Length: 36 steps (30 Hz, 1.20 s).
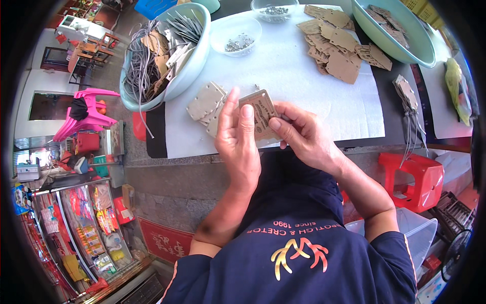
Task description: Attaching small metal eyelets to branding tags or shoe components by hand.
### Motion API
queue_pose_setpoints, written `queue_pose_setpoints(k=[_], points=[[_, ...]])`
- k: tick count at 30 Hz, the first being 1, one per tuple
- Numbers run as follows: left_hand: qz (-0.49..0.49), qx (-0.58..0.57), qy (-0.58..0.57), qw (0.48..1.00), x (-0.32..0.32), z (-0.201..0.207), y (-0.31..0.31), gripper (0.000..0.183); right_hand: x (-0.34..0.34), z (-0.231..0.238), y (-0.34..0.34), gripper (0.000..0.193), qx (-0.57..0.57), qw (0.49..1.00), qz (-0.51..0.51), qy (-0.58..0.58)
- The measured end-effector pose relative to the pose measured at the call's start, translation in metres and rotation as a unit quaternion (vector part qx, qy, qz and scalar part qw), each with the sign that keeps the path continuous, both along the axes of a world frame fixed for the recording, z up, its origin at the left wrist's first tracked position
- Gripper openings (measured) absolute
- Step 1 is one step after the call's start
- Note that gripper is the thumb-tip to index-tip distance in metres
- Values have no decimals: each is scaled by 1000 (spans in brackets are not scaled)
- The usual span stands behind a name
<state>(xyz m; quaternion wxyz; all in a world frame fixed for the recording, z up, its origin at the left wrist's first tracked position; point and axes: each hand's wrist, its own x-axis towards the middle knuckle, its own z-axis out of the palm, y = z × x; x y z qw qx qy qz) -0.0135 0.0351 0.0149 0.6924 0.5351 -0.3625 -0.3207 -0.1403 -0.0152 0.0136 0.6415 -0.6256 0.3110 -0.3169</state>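
A brown printed tag (262, 114) with small holes at its corners is held tilted above the table's near edge. My right hand (305, 133) pinches its right side between thumb and fingers. Beside the tag's left edge, my left hand (238, 136) has thumb and index finger stretched upward and apart; the thumb overlaps the tag, and whether it grips cannot be seen. Left of that hand lies a small pile of pale tags (206, 102) with holes. A tiny metal piece (257, 86) rests on the white sheet (283, 61) just beyond the held tag.
At the left, a pale green basin (202, 61) holds grey cords, strips and tags. Bowls of small metal parts (239, 43) stand at the back. Brown tags (338, 53) are heaped right of centre, near another basin (422, 57). Corded tags (406, 96) hang over the right edge.
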Motion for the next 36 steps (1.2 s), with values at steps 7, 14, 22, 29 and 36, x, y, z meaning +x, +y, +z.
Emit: queue_pose_setpoints(k=[7, 14, 22, 29, 36], points=[[-53, -15, 108, 993, 1, 1, 0, 34, 5, 0, 6, 35, -2, 999, -28, -17], [-84, -12, 112, 990, 3, -7, 4, 24, 5, -12, 7, 33, 17, 996, -62, -61], [-262, 89, -44, 960, 26, 16, -4, 24, -32, 34, -41, 20, -262, 958, 2, 113], [-288, 96, -14, 953, 45, 24, -18, 35, -38, 17, -31, 14, 1, 998, -53, -41], [-229, 0, 97, 969, 13, 10, -1, 31, -17, 0, -6, 19, 120, 966, -141, -178]])
